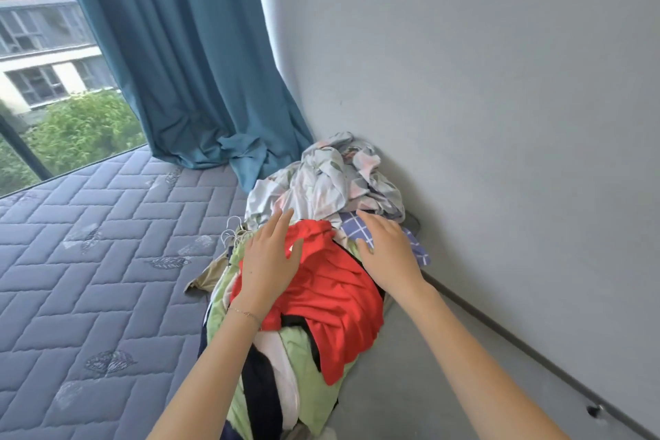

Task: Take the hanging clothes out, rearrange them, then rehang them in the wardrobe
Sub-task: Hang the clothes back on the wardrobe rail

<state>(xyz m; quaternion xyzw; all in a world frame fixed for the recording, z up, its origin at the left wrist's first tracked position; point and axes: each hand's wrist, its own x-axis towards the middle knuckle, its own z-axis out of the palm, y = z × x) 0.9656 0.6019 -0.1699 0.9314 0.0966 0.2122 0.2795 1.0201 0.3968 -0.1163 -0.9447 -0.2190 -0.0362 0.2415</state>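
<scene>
While left hand (pixel 270 262), right hand (pixel 387 250) press clothes pile (pixel 335 300), hangers (pixel 232 230) mostly buried.

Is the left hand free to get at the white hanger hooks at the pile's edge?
Probably yes: the left hand is open over the red garment, and the hanger hooks stick out uncovered just beside its fingers.

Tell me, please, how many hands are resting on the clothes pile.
2. The left hand lies flat on the red garment; the right hand rests on the blue checked cloth. Neither is hidden.
</scene>
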